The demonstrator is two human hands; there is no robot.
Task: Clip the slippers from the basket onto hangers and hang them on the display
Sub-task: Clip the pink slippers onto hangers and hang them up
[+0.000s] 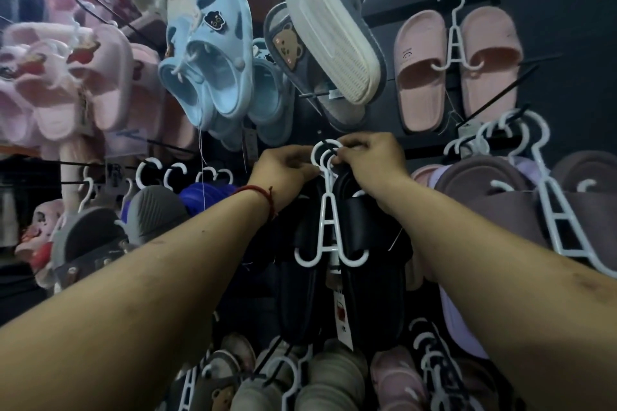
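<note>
Head view: left hand (287, 165) and right hand (370, 160) both pinch the white hanger (328, 222) by its hook (black slippers (364, 294) hang at six o'clock) at a thin peg (323, 138); a half-seated hook could drop the pair.

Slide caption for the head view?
Left hand and right hand pinch white plastic hanger carrying black slippers at thin black display peg.

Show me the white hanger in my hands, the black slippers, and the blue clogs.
white hanger (328, 198): head view, top of A-shaped stem.
black slippers (365, 220): head view, right slipper's strap.
blue clogs (227, 40): head view, front clog's upper.
</note>
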